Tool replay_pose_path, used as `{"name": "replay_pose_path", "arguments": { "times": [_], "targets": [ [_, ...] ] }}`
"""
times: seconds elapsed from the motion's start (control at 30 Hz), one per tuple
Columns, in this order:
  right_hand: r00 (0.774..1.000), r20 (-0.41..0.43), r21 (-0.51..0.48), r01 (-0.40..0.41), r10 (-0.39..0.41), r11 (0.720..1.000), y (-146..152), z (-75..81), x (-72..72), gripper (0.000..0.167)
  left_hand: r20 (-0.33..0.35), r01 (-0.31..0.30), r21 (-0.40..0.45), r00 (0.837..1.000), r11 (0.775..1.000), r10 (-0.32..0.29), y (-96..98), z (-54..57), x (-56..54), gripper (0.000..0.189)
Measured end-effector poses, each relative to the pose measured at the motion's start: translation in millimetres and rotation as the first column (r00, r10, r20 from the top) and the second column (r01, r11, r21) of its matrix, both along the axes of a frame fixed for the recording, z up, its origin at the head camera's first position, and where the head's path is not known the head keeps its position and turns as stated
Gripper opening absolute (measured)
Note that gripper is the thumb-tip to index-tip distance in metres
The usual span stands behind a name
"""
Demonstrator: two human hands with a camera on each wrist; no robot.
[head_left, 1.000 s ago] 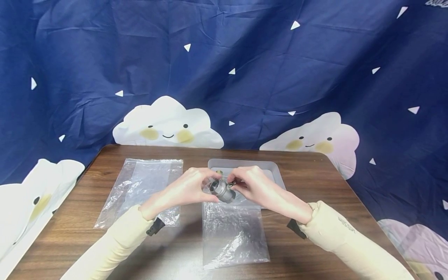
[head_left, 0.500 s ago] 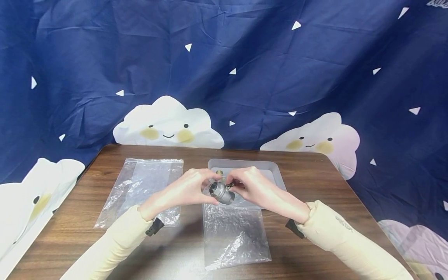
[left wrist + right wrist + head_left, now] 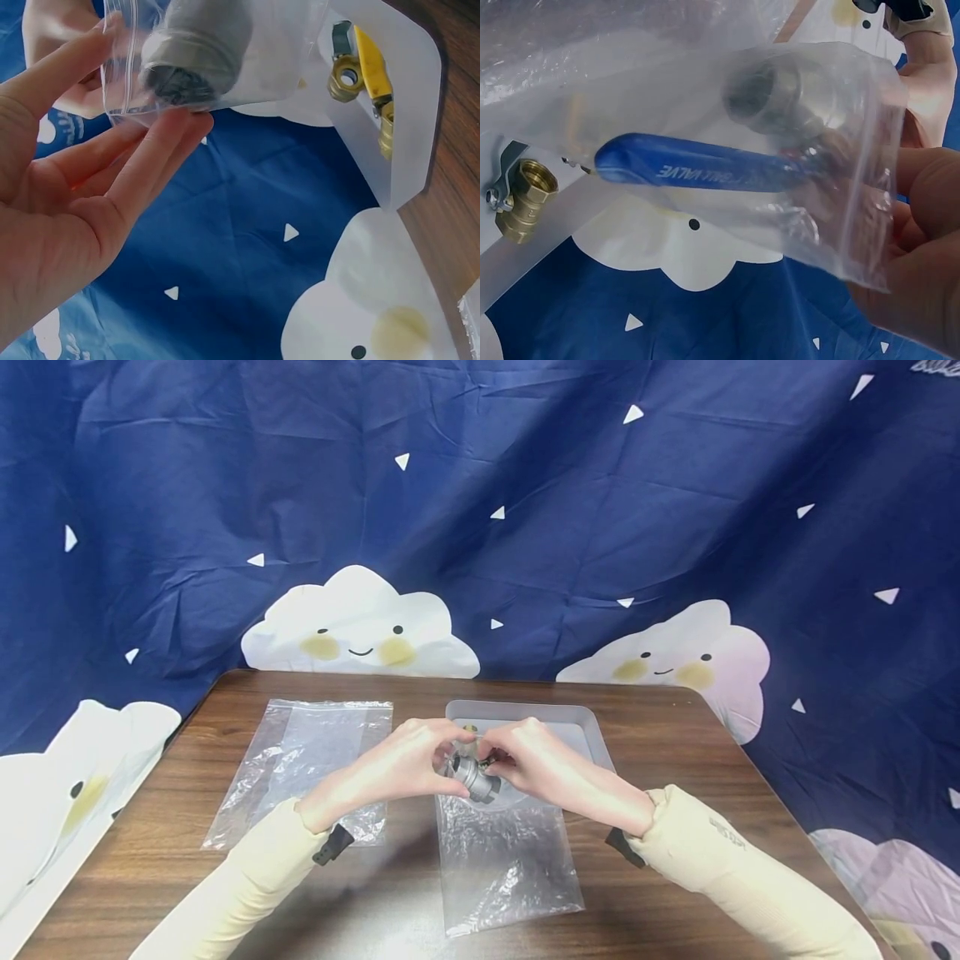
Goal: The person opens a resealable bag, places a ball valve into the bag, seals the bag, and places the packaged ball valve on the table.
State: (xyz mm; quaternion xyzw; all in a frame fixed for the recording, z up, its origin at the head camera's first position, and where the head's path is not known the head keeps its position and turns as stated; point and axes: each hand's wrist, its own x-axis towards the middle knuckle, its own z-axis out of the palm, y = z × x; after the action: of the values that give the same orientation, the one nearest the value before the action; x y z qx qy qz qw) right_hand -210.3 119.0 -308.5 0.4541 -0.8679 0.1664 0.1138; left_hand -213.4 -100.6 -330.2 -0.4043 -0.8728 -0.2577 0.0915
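A grey metal ball valve point(image 3: 478, 779) is inside a clear zip bag point(image 3: 735, 217). Its blue lever handle point(image 3: 697, 161) shows through the plastic in the right wrist view. My left hand point(image 3: 408, 764) holds the bag near its zip edge, thumb and fingers spread to either side. From the right, my right hand point(image 3: 532, 768) pinches the bag, its fingertips partly hidden in the head view. Both hands are raised above the front of a pale tray point(image 3: 592, 739). Brass valves point(image 3: 346, 79) lie in that tray, one beside a yellow handle point(image 3: 371, 60).
A flat clear bag point(image 3: 510, 877) lies on the brown wooden table point(image 3: 660, 893) in front of the tray. Another clear zip bag point(image 3: 307, 752) is spread at the left. Behind the table hangs a blue cloth point(image 3: 525, 552) with clouds.
My right hand has shifted slightly left, toward my left hand. The valve in the bag has turned a little. The front flat bag's lower edge has slid slightly right.
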Motion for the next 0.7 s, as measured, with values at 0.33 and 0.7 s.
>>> {"name": "replay_pose_path", "arguments": {
  "times": [0.33,0.7],
  "targets": [
    [1.000,-0.004,0.029,0.004,-0.003,1.000,-6,-4.9,0.9,0.015,0.093,0.012,0.015,0.996,1.000,-0.013,1.4,4.4,2.6,0.057],
    [0.999,0.038,0.087,-0.001,-0.002,0.996,-13,-10.1,1.3,0.012,0.112,0.025,0.025,0.993,0.999,-0.027,1.6,6.9,3.8,0.054]
  ]
}}
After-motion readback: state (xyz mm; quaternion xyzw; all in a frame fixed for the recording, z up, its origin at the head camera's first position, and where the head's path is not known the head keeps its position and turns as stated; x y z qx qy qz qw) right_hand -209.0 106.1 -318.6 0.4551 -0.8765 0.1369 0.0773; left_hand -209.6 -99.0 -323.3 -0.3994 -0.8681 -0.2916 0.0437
